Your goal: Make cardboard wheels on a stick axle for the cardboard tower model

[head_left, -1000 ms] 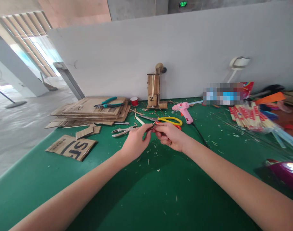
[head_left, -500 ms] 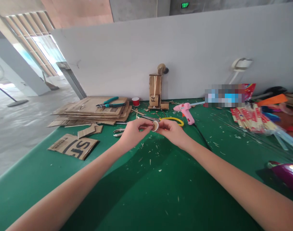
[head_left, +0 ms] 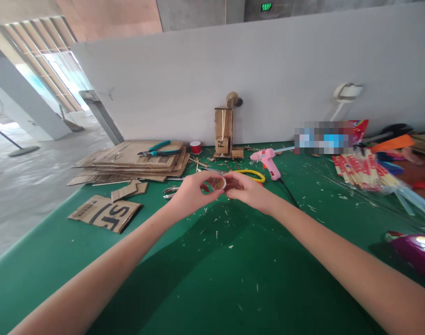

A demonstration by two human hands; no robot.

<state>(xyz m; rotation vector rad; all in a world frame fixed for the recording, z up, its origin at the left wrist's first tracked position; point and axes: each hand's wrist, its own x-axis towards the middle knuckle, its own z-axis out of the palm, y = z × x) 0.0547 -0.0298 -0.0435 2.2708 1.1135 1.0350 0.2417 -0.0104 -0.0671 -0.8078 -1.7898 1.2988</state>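
Note:
A small round piece with a white rim and a brown, cardboard-like face [head_left: 219,184] is held above the table between my two hands. My left hand [head_left: 195,190] is closed on its left side, thumb below and fingers above. On its right edge, the fingertips of my right hand [head_left: 249,190] pinch it. Just behind my hands lie yellow-handled scissors [head_left: 256,176], partly hidden by my right hand. Beyond them stands an upright cardboard construction [head_left: 223,132] with a rounded top piece, close to the white panel.
A pink glue gun [head_left: 268,163] lies right of my hands. Teal-handled pliers [head_left: 159,149] rest on stacked cardboard [head_left: 128,160], near a red-and-white cup [head_left: 195,148]. Cardboard pieces [head_left: 105,213] lie left; wrapped sticks [head_left: 359,172] and a purple device [head_left: 413,253] are right. Scraps litter the green table [head_left: 198,288].
The round piece has tilted so more of its brown face shows, and it has shifted slightly left. My fingers have changed their hold around it. The whole view has drifted a little.

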